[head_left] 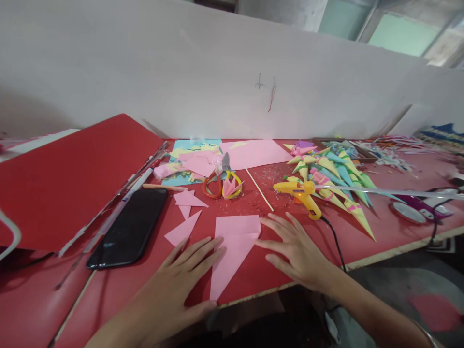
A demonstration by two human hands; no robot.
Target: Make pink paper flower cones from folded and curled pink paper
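Note:
A folded sheet of pink paper [232, 251] lies flat near the front edge of the red table, wide at its far end and narrowing to a point toward me. Spread over its left side, my left hand [184, 275] touches it with the fingertips, thumb by the near tip. My right hand [293, 246] is open too, its fingertips at the sheet's right edge. Cut pink paper pieces [185, 229] lie just beyond my left hand. Farther back are scissors [212, 187] with red and yellow handles, a small folded pink paper shape [231, 187] resting on them.
A yellow glue gun [299, 193] with a long clear glue stick lies right, its cord running off the front edge. Behind it are several paper cones [340, 176]. A thin wooden stick [259, 188] lies mid-table. On the left are a black phone [128, 229] and red board [79, 179].

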